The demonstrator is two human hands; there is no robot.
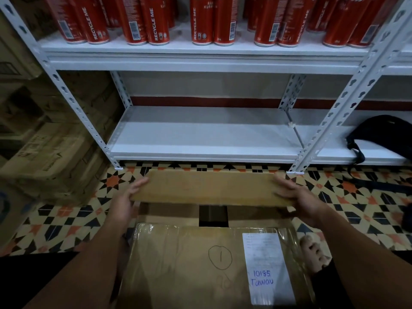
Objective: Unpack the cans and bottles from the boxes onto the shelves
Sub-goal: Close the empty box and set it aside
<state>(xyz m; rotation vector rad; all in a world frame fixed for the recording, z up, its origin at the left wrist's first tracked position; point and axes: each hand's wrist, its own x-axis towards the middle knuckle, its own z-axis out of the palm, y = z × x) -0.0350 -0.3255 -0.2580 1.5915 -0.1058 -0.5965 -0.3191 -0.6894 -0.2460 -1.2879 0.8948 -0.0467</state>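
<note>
A brown cardboard box [200, 264] sits on the floor right below me, with a white label and a circled "1" on its near flap. Its far flap [209, 188] is lifted up. My left hand [127, 199] grips the flap's left end and my right hand [296, 197] grips its right end. A dark gap shows between the inner flaps; the contents are hidden. Several tall red cans [156, 21] stand in a row on the upper white shelf [200, 56]. The lower white shelf [205, 139] lies just beyond the box.
Stacked cardboard boxes [44, 152] fill the left side beside the shelf post. A black bag [383, 134] lies on the lower shelf at right. The patterned tile floor [66, 217] surrounds the box. A bare foot [314, 253] rests by the box's right side.
</note>
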